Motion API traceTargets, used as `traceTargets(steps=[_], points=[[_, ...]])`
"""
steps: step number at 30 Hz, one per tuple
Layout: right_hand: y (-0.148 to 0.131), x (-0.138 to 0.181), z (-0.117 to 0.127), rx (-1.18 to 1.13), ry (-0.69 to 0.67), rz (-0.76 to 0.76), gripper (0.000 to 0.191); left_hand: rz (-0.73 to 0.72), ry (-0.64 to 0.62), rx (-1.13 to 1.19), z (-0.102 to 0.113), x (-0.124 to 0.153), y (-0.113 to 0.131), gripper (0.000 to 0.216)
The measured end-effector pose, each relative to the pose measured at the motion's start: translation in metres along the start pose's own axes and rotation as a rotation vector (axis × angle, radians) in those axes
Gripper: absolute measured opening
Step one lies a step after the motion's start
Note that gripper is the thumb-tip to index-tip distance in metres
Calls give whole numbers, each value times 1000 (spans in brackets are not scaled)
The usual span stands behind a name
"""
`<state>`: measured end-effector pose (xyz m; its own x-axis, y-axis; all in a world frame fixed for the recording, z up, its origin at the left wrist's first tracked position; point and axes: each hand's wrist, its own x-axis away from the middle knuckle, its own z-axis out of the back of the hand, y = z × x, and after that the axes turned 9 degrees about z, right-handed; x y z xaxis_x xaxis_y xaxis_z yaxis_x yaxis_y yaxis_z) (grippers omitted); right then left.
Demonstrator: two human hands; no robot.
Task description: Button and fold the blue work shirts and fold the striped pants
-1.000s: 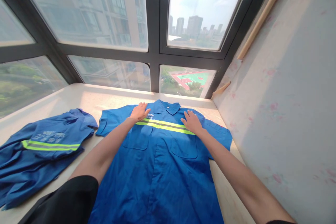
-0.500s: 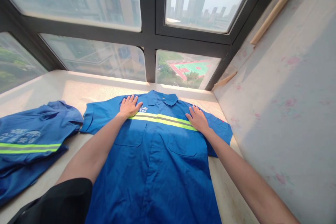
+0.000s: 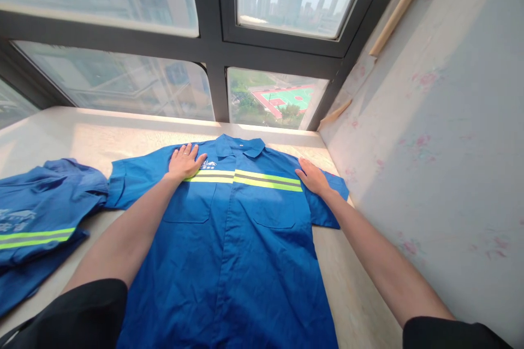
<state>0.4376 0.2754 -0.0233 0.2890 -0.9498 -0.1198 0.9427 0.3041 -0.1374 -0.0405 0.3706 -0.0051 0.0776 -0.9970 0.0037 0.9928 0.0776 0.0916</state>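
Note:
A blue short-sleeved work shirt [image 3: 233, 251] lies spread front side up, its collar toward the window. A yellow and grey reflective band [image 3: 266, 180] crosses its chest above two pockets. My left hand [image 3: 185, 162] rests flat with fingers spread on the upper chest, beside a small white print [image 3: 209, 165]. On the other side, my right hand [image 3: 313, 176] lies open near the shoulder, where the sleeve begins. Neither hand grips the cloth. The shirt's lower hem is out of view.
To the left lies another blue garment [image 3: 36, 196] with a similar band, touching or close to the shirt's sleeve. Both lie on a pale ledge [image 3: 102, 133] below a dark-framed window [image 3: 262, 57]. A flowered wall [image 3: 442, 136] rises close on the right.
My right hand has slid outward from the band's end toward the shoulder and sleeve. My left hand stays flat on the chest. The view has shifted a little to the right.

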Motion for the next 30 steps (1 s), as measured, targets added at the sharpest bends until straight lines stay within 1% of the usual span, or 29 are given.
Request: traceTargets(steps=[6,11,17,21,25,28,30], points=[[7,3,1,-10,-2,32,65,-2,1,-12,-1,-2,-2,80],[15,6,4,30,-32,53,65,-21,-18,-14,1,-5,-7,79],[30,16,9,76,-24,-3,66,-41,-11,-19,1,-7,-11,78],[31,19,11,70,2,-1,62,-68,59,12,4,-4,-14,65],[21,19,18,120,15,25,55,-86,206,8,12,10,-13,59],[8,19,26,205,10,45,49,-168,249,-31,18,26,-1,54],[-3,21,29,249,36,48,47,-174,254,-9,21,39,14,49]])
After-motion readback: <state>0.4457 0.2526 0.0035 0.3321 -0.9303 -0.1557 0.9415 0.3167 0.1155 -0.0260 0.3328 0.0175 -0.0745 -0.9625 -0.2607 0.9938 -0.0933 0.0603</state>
